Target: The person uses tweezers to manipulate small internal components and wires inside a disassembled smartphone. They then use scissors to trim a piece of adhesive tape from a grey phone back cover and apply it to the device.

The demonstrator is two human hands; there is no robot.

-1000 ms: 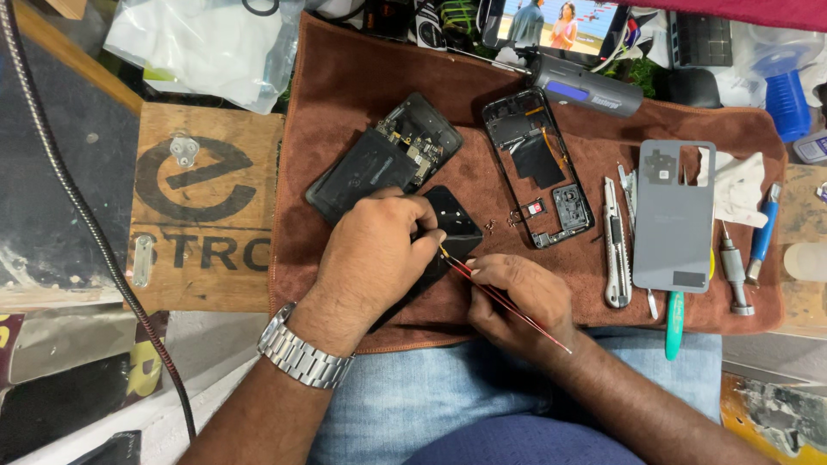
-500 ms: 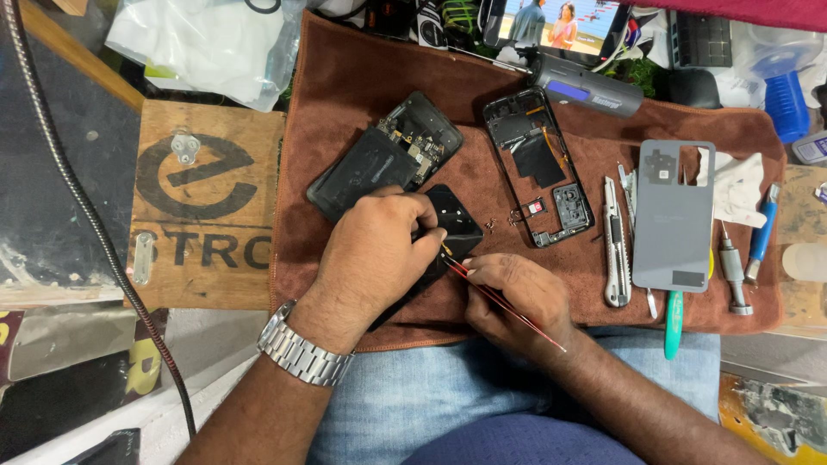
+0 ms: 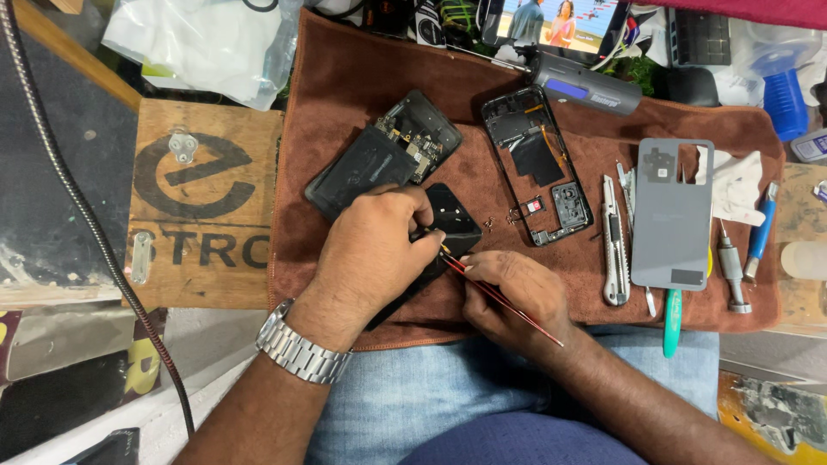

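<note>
- Left hand (image 3: pixel 370 250): fingers curling around a black phone part (image 3: pixel 452 226), pinning it near the front edge of the brown cloth (image 3: pixel 362 77).
- Right hand (image 3: pixel 515 297): fingers pinching red tweezers (image 3: pixel 500 297), tips touching the part.
- Opened phone (image 3: pixel 383 155) lying mid-cloth; grey back cover (image 3: pixel 672 215) lying toward the right edge.

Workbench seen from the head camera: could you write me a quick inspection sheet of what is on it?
Surface: brown cloth over a bench.
Job's things: black phone part under the left hand; red tweezers in the right hand, tips at the part.
Clutter: opened phone, phone frame, grey back cover, utility knife, screwdriver, loose screws.
Hands: both bare; watch on left wrist.
Cables: grey flexible hose at left.
Surroundings: wooden board, plastic bag, lit screen.
</note>
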